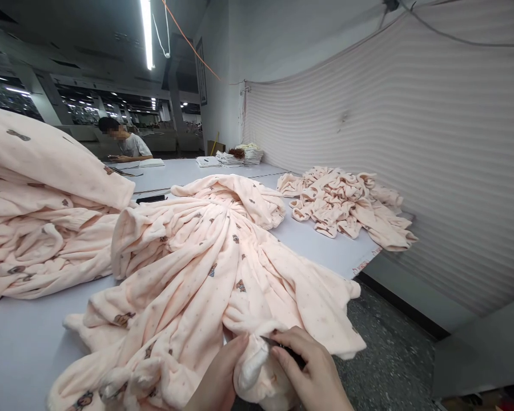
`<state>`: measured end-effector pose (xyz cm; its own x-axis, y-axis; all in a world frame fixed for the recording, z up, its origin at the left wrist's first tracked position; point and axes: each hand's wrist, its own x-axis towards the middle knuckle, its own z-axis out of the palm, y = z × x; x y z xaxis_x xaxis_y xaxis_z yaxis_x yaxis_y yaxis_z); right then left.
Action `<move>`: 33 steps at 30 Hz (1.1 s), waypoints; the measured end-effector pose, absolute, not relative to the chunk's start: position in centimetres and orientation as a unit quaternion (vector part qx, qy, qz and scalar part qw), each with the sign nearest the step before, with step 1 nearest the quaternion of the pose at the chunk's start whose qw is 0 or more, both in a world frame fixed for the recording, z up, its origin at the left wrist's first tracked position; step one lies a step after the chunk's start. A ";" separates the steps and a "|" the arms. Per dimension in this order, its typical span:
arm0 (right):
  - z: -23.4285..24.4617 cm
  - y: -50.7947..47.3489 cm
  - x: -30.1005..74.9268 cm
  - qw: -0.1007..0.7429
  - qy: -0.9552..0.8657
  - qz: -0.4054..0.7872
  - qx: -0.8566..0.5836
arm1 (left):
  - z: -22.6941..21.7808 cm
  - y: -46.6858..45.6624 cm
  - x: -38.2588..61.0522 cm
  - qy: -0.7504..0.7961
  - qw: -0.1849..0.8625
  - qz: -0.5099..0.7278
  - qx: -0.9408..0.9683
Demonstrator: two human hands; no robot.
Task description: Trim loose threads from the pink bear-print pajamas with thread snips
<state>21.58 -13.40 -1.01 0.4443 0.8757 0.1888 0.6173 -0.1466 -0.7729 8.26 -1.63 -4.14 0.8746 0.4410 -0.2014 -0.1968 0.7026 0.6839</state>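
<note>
A pale pink fleece garment (214,268) printed with small bears lies spread over the white table (21,342), its bunched end at the near edge. My left hand (218,379) presses against that bunched end from the left, fingers closed on the fabric. My right hand (314,374) pinches the same end from the right and holds a small dark tool (289,349) against the cloth; I cannot make out what the tool is.
A tall stack of the same pink garments (38,211) sits at the left. A smaller heap (346,202) lies at the table's far right edge. A seated person (126,142) works at the far end near stacked white papers (240,155). A dark floor (385,348) and a corrugated wall are to the right.
</note>
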 end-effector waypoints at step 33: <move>-10.5 -16.7 23.3 0.222 -0.587 0.039 -0.778 | -0.5 4.1 2.3 0.263 0.652 0.151 0.695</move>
<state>23.25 -16.70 -10.53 0.3085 0.9300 0.1997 0.8956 -0.2133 -0.3903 2.30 4.06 -0.47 0.8157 0.5631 -0.1325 0.1681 -0.0115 0.9857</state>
